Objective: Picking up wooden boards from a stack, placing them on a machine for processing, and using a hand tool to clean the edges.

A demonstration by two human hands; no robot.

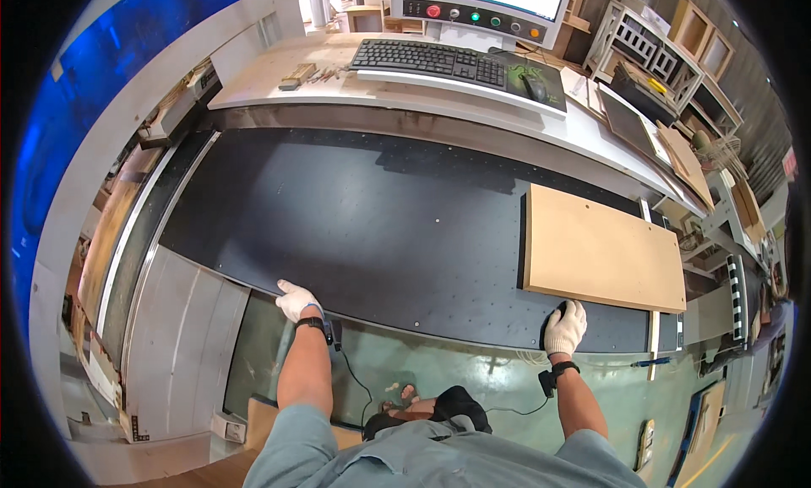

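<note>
A long black tabletop (355,226), dotted with small holes and studs, stretches across in front of me. My left hand (296,300), in a white knit glove, rests on its near edge toward the left, fingers laid over the rim. Farther right, my right hand (566,328), gloved the same way, lies on the near edge with its fingers extended and a dark shadow beside them. Just beyond that hand is a flat tan board (604,247) with a few small holes, lying on the right part of the tabletop. Neither hand visibly holds a loose object.
Behind the tabletop, a white ledge carries a keyboard (431,60), a mouse (534,86) and small wooden pieces (297,76). A monitor with a button panel (473,18) stands above. A grey-and-blue machine housing (110,66) rises at left. Boards (686,163) lean at right.
</note>
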